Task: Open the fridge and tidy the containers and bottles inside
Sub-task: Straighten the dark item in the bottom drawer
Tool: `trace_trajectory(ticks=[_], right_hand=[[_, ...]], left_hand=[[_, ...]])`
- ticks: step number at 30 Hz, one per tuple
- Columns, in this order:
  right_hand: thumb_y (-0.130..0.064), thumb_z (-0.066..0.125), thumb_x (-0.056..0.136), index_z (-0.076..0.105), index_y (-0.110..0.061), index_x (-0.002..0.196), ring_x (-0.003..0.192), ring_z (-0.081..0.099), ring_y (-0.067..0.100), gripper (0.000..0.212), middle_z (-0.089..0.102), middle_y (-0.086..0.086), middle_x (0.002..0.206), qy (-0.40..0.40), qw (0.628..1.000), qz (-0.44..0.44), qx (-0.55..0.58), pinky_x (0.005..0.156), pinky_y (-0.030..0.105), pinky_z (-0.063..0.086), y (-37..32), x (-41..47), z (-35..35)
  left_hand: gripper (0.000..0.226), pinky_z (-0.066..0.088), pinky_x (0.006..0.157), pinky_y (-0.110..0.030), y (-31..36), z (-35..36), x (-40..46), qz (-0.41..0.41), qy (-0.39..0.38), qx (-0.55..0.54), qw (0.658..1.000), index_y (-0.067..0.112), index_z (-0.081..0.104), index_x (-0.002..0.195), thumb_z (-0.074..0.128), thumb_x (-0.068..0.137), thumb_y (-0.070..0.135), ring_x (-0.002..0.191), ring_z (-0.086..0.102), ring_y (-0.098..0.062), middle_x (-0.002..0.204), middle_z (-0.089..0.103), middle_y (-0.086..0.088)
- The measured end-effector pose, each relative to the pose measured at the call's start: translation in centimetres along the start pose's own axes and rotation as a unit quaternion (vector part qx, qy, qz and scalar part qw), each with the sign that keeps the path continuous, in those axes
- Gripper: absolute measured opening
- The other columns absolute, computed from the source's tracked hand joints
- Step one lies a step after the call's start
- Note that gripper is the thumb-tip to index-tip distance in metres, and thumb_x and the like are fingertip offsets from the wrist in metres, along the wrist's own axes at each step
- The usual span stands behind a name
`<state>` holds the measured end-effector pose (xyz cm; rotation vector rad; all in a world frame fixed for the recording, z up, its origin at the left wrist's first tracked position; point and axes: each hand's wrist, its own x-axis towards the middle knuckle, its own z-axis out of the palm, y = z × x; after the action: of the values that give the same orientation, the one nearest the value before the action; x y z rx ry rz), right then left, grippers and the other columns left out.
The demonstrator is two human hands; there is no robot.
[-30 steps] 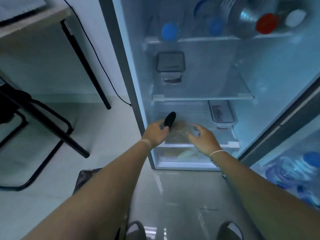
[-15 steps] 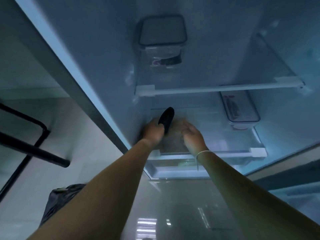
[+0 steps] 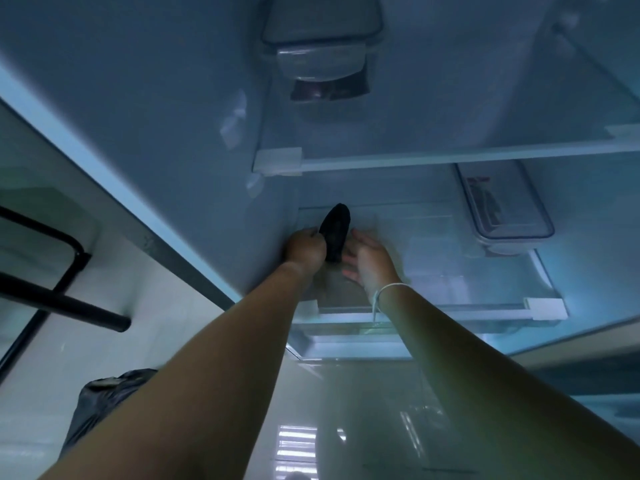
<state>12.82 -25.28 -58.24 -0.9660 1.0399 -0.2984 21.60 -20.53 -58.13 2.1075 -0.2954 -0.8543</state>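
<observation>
The fridge stands open. My left hand [image 3: 306, 249] is shut on a black oval object [image 3: 335, 233] at the back left of the lower glass shelf [image 3: 450, 311]. My right hand [image 3: 370, 263] is just to the right of it, fingers apart, holding nothing. Both hands hover over a clear box with brownish contents [image 3: 332, 289], which they partly hide. A clear lidded container [image 3: 502, 216] sits at the shelf's back right. Another lidded container [image 3: 322, 53] stands on the shelf above [image 3: 450, 157].
A clear crisper drawer [image 3: 346, 341] lies below the lower shelf. A black chair frame [image 3: 69, 303] and a dark bag [image 3: 104, 400] are on the floor at the left. The fridge door [image 3: 588, 362] is at the right.
The view has come closer to the lower shelves. Both hands have gone deeper over the lower shelf, the left carrying the black object, and the right hand has closed in beside it.
</observation>
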Motion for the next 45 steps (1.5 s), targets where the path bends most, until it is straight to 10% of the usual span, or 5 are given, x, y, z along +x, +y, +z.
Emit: trace_trajectory(ticks=[8, 15, 25, 39, 45], right_hand=[[0.001, 0.044, 0.092, 0.059, -0.009, 0.125, 0.108, 0.055, 0.025, 0.038, 0.058, 0.016, 0.132, 0.047, 0.998, 0.003, 0.033, 0.084, 0.033, 0.048, 0.1, -1.2, -1.1], [0.014, 0.045, 0.088, 0.059, 0.004, 0.123, 0.115, 0.058, 0.039, 0.039, 0.060, 0.024, 0.126, 0.076, 0.997, -0.008, 0.032, 0.088, 0.032, 0.048, -0.6, -5.6, -1.8], [0.015, 0.046, 0.087, 0.059, 0.005, 0.122, 0.092, 0.060, 0.031, 0.039, 0.061, 0.027, 0.123, 0.078, 0.997, 0.002, -0.005, 0.065, 0.027, 0.052, 0.0, -17.1, -2.7], [0.017, 0.042, 0.087, 0.058, 0.006, 0.123, 0.116, 0.057, 0.044, 0.041, 0.058, 0.028, 0.127, -0.008, 0.999, -0.033, -0.032, 0.080, 0.035, 0.051, 1.0, -35.2, 4.2], [0.018, 0.041, 0.086, 0.059, 0.006, 0.121, 0.097, 0.061, 0.036, 0.041, 0.059, 0.030, 0.125, -0.058, 0.995, -0.007, -0.078, 0.039, 0.012, 0.048, 5.4, -38.5, 10.6]], left_hand=[[0.033, 0.050, 0.075, -0.037, -1.1, 0.2, -1.2, -0.025, -0.020, -0.067, 0.997, -0.007, 0.062, 0.118, 0.042, 0.092, -0.001, 0.069, 0.056, -0.026, 0.081, 0.061, -0.015], [0.037, 0.039, 0.048, -0.024, -0.3, 0.4, -6.1, -0.051, -0.014, -0.153, 0.987, 0.012, 0.058, 0.062, 0.044, 0.088, -0.011, 0.039, 0.043, -0.015, 0.061, 0.052, -0.009], [0.034, 0.040, 0.048, -0.023, -0.4, -2.5, -17.9, -0.072, -0.044, -0.194, 0.977, 0.009, 0.054, 0.065, 0.042, 0.088, -0.013, 0.045, 0.038, -0.015, 0.061, 0.048, -0.007], [0.029, 0.046, 0.046, -0.016, -3.3, -14.3, -34.4, -0.035, 0.006, -0.274, 0.961, 0.009, 0.052, 0.070, 0.043, 0.090, -0.010, 0.054, 0.042, -0.015, 0.064, 0.050, -0.007], [0.023, 0.049, 0.054, -0.020, -9.1, -20.6, -36.9, -0.063, 0.059, -0.302, 0.949, 0.004, 0.054, 0.112, 0.044, 0.093, -0.005, 0.059, 0.047, -0.014, 0.070, 0.052, -0.008]])
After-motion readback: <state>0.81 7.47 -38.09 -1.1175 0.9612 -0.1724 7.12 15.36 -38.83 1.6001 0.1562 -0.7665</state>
